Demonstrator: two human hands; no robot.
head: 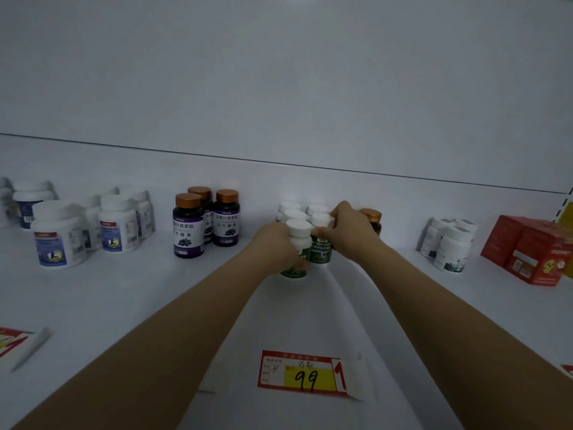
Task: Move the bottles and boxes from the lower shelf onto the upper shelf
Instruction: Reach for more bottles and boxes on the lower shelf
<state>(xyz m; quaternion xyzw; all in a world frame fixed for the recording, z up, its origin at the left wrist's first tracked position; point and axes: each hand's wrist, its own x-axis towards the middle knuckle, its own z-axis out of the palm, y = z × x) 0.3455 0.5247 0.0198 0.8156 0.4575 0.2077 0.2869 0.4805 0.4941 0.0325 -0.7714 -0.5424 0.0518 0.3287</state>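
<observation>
A cluster of white-capped bottles with green labels (291,212) stands mid-shelf on the white shelf (124,305). My left hand (276,246) grips the front bottle of the cluster (299,234) around its body. My right hand (350,231) holds the neighbouring green-label bottle (321,246), fingers near its cap. A brown bottle with a copper cap (372,217) shows partly behind my right hand.
Three dark purple-label bottles with copper caps (189,231) stand left of centre. Several white bottles with blue labels (59,240) sit far left. White bottles (451,246) and red boxes (527,249) stand at the right. A red and yellow price tag (302,375) lies at the shelf's front edge.
</observation>
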